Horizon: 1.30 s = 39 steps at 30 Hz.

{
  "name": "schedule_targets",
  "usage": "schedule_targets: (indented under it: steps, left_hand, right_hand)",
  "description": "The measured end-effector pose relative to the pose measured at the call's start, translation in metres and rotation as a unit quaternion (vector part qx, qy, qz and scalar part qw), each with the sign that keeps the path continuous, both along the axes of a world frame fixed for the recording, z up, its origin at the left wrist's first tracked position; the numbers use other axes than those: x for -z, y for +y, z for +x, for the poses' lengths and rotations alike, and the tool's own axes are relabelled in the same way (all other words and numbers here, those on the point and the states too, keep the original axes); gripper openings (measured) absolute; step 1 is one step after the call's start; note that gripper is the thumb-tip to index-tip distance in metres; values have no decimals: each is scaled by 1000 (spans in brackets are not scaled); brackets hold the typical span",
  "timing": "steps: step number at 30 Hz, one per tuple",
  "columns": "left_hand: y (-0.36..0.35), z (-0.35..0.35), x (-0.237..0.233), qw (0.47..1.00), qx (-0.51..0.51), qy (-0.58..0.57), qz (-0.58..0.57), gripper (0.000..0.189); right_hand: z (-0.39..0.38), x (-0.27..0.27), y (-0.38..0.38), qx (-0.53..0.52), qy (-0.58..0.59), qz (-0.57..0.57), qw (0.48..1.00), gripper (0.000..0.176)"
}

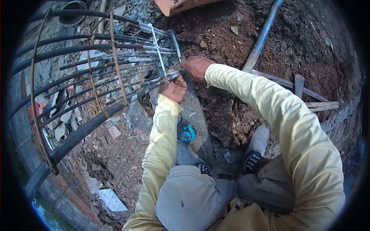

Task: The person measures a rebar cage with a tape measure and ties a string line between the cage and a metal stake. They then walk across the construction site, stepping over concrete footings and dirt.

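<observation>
A cage of dark steel bars (86, 133) with thinner cross ties runs from the left edge to the middle, its far end coated pale grey. My left hand (174, 89) is closed at the end of the lowest bar, beside a white-coated tie (158, 50). Just right of it, my right hand (197, 68) is closed near the bar tips and the short pale upright rod (175, 44). What its fingers hold is hidden. A thin wire or string (189, 107) hangs down from my left hand.
A teal and black round tool (187, 132) lies below my hands, near my knee. A metal pipe (264, 34) leans on the soil at upper right, with wood pieces (298, 85) near it. An orange container (181, 4) and a bucket (72, 13) stand at the top.
</observation>
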<state>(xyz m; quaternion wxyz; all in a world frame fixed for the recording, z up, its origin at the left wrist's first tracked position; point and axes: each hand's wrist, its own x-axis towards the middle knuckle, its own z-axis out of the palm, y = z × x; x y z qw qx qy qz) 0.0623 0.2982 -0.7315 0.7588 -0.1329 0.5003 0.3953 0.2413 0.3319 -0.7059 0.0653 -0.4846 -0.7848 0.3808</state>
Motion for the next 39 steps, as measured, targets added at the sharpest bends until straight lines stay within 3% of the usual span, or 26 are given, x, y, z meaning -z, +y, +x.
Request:
schedule_targets:
  steps: [3, 6, 8, 11, 15, 16, 19, 23, 39]
  left_hand:
    - [5, -1, 0, 1000, 5, -2, -5, 19]
    - [1, -1, -1, 1000, 9, -9, -7, 19]
    - [1, -3, 1, 1000, 17, -5, -11, 18]
    - [3, -3, -3, 1000, 23, 0, -6, 18]
    - [1, -3, -5, 1000, 24, 4, -2, 17]
    - [0, -3, -4, 1000, 21, 5, -3, 17]
    - [0, -3, -4, 1000, 18, -1, -2, 16]
    - [-1, -4, -5, 1000, 14, -10, 5, 16]
    - [-4, -1, 0, 999, 25, 12, 26, 21]
  right_hand:
    - [33, 6, -6, -29, -50, -19, 998, 16]
    - [48, 2, -3, -3, -14, -44, 999, 17]
    - [42, -7, 7, 20, 27, -69, 997, 21]
    - [29, -5, 10, 29, -25, -31, 999, 23]
    - [11, -9, 3, 76, 42, -91, 992, 28]
    - [6, -6, 3, 51, 12, -97, 994, 29]
    - [-7, 2, -1, 81, 21, -106, 991, 28]
    - [-11, 10, -4, 114, 130, -73, 982, 21]
    - [-16, 13, -2, 141, 189, -74, 969, 19]
